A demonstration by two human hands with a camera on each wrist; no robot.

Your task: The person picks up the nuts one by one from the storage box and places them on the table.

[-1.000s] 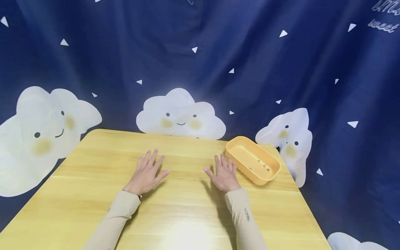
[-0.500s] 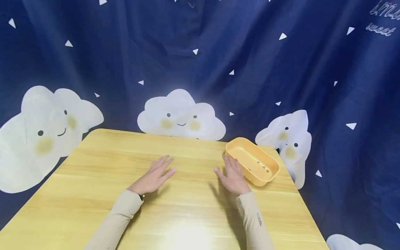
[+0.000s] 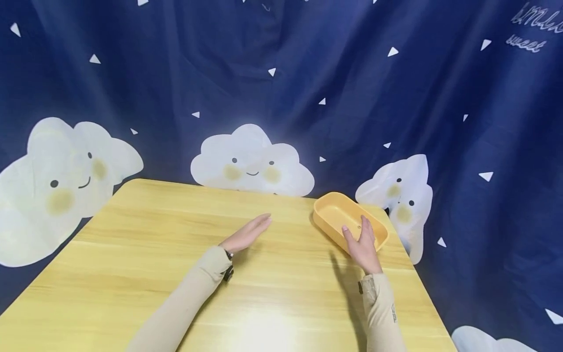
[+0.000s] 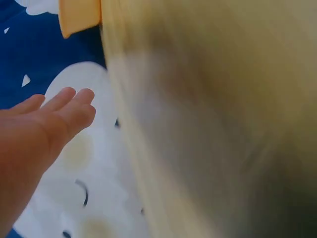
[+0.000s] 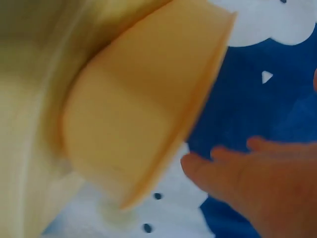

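Note:
A yellow-orange rectangular plastic basket (image 3: 327, 222) with rounded corners stands at the back right of the wooden table. Over its near right end hovers my right hand (image 3: 365, 249), thumb spread from straight fingers and nothing held. In the right wrist view the basket's outer wall (image 5: 129, 104) lies beside that hand (image 5: 247, 183), with a gap to the fingers. My left hand (image 3: 247, 235) is above the middle of the table, fingers straight and together, holding nothing. The left wrist view shows the left hand (image 4: 44, 129) and a corner of the basket (image 4: 79, 17).
The wood-grain table (image 3: 176, 210) reaches back to a dark blue curtain (image 3: 237, 63) printed with smiling white clouds (image 3: 252, 164) and small triangles. Its right edge runs close to the basket. Bright glare lies on the table's near middle.
Both hands have moved to the right. My right hand has gone from beside the basket to over its near end; my left has turned edge-on. The basket stays in place.

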